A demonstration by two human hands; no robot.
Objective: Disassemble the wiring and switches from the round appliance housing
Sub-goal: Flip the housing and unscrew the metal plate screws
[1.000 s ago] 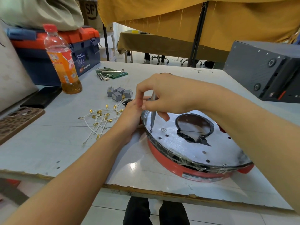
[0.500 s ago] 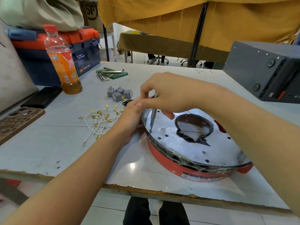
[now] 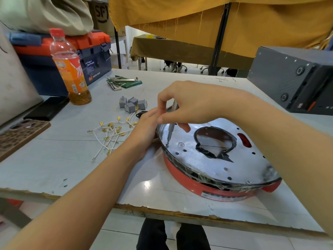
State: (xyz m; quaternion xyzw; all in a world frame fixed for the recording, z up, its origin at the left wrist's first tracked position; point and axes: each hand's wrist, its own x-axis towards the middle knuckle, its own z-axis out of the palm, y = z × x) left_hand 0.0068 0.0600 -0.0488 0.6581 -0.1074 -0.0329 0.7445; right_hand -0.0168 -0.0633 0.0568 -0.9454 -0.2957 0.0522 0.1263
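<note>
Right hand [image 3: 191, 107] pinches a slim silver screwdriver [image 3: 171, 127], its tip on the shiny metal plate near the left rim of the round red appliance housing [image 3: 212, 190]. Left hand [image 3: 146, 127] rests against that rim, fingers hidden. The housing sits close to the white tabletop's [image 3: 72, 168] chipped front edge. Left of it lie four grey switches [image 3: 132, 103] and loose white wires with brass terminals [image 3: 110, 132], with bare tabletop towards the front.

On your table [image 3: 54, 159]: 1 round red housing [image 3: 207, 188], 1 screwdriver [image 3: 171, 127], 4 grey switches [image 3: 132, 104], 1 loose bundle of white wires [image 3: 110, 132], 1 orange drink bottle [image 3: 69, 69], 1 toolbox [image 3: 95, 56], 2 phones [image 3: 21, 134], 1 hex key set [image 3: 122, 82]; wires too tangled to count.
</note>
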